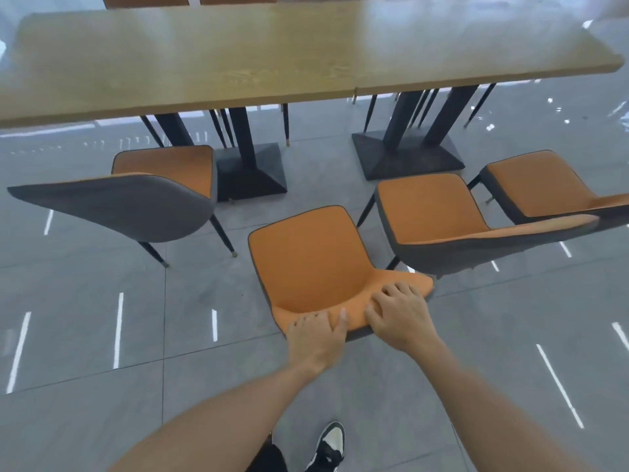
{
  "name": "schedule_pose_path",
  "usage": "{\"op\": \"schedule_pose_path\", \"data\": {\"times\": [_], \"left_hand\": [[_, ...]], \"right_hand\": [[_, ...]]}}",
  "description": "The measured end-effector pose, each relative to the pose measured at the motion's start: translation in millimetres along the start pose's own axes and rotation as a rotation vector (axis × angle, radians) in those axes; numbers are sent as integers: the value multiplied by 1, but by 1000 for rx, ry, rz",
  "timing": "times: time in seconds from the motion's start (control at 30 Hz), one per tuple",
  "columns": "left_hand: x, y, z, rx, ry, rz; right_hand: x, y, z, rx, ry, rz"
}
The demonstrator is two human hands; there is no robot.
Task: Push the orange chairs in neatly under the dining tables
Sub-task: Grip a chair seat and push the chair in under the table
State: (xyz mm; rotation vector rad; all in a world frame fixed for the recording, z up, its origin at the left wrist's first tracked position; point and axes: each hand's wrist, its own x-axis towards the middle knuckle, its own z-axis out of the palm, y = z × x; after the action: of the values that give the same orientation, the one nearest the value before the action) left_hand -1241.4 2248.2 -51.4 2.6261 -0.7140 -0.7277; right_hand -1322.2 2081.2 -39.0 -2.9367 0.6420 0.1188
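Observation:
An orange chair (308, 260) with a grey shell stands in the middle of the floor, well back from the long wooden dining tables (238, 59). My left hand (316, 338) and my right hand (400, 315) both grip the top edge of its backrest. A second orange chair (163, 195) stands to the left, turned sideways, its seat near the table edge. Two more orange chairs, one (432, 212) just right of mine and one (537, 185) at the far right, also stand out from the table.
Two black pedestal bases (252, 175) (405, 158) hold up the tables. Thin black legs of chairs on the far side show under the tabletop. The floor is grey tile with light reflections. My shoe (328, 444) is at the bottom.

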Motion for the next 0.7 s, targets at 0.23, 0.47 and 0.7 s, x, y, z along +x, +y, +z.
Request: {"op": "schedule_pose_path", "data": {"times": [0.23, 0.47, 0.7], "left_hand": [[34, -23, -18, 81, 125, 91], [121, -55, -76, 87, 205, 108], [222, -64, -168, 103, 340, 218]], "right_hand": [[42, -22, 24, 89, 250, -104], [142, -57, 11, 121, 344, -124], [265, -83, -33, 116, 483, -99]]}}
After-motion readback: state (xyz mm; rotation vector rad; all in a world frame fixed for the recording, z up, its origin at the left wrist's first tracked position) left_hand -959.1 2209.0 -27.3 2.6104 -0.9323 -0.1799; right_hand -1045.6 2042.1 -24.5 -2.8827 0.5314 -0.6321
